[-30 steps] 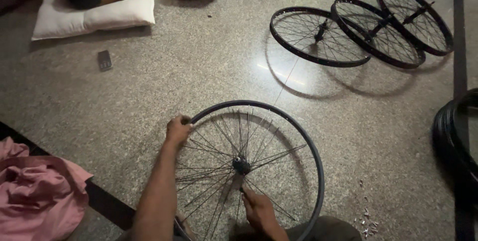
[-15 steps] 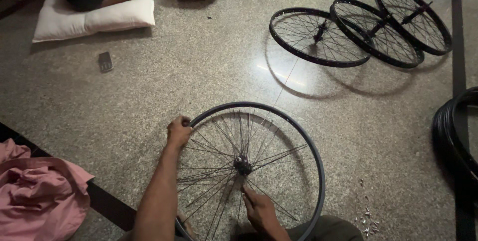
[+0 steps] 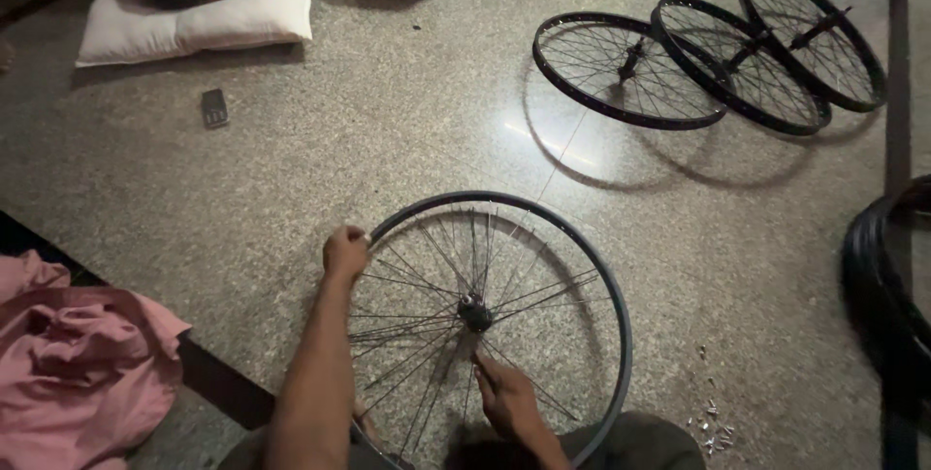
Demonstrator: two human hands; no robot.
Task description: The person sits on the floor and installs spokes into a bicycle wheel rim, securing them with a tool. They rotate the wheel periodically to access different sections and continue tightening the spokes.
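While left hand (image 3: 345,251) grips wheel rim (image 3: 592,266) | right hand (image 3: 506,398) pinches spoke (image 3: 471,375) below hub (image 3: 474,313)

single head-worn view, looking steeply down, close over the hands, floor beyond

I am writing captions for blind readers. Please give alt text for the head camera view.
A person's left hand grips the rim of a spoked bicycle wheel on a speckled floor, while the right hand reaches among the spokes below the hub. Three more wheels lie beyond, and a pink cloth lies at left.
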